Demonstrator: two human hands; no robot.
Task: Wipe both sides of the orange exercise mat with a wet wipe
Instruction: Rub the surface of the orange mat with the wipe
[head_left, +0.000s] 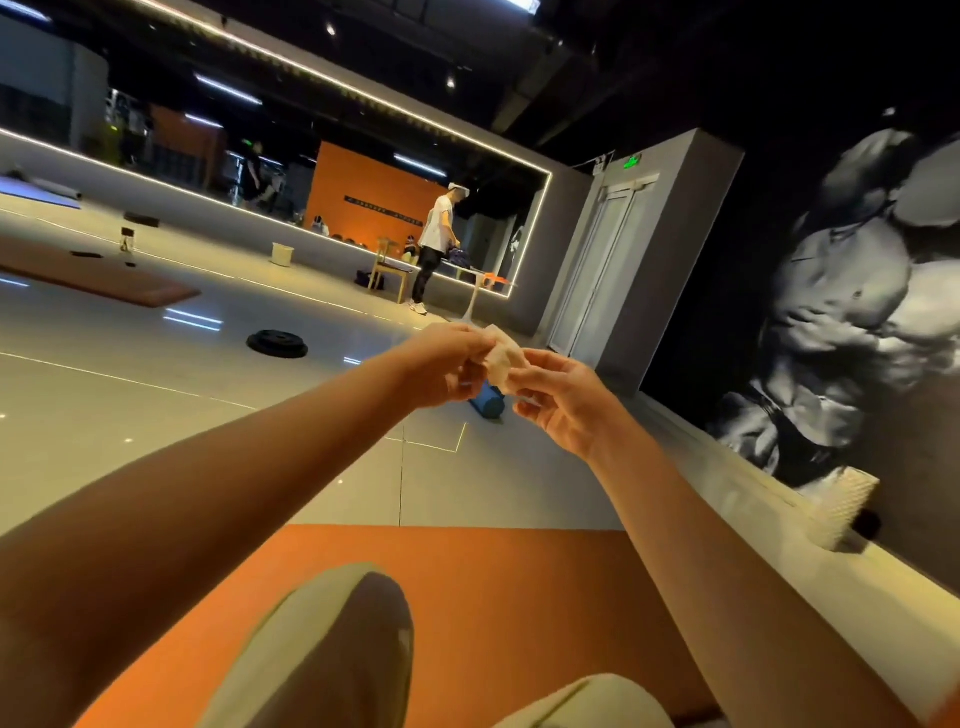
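1. Hand position. I recorded both hands raised in front of me, above the floor and past the far edge of the orange exercise mat.

2. Grip. The left hand pinched the upper left part of the wet wipe between thumb and curled fingers. The right hand pinched the lower right part with the thumb on top and the other fingers loosely curled beneath. The wipe sat between the two hands, touching both, held in the air and well apart from the mat.

3. Wipe condition. The wipe was small, pale and bunched into creased folds. I could not tell whether it was wet.

4. Mat condition. The mat lay flat on the pale floor at the bottom of the view, with its far edge straight. Its visible face was a uniform orange. My knees, in pale trousers, covered part of it.

5. Surroundings. A blue roll lay on the floor behind the hands, partly hidden by them. A black weight plate lay on the floor to the left.
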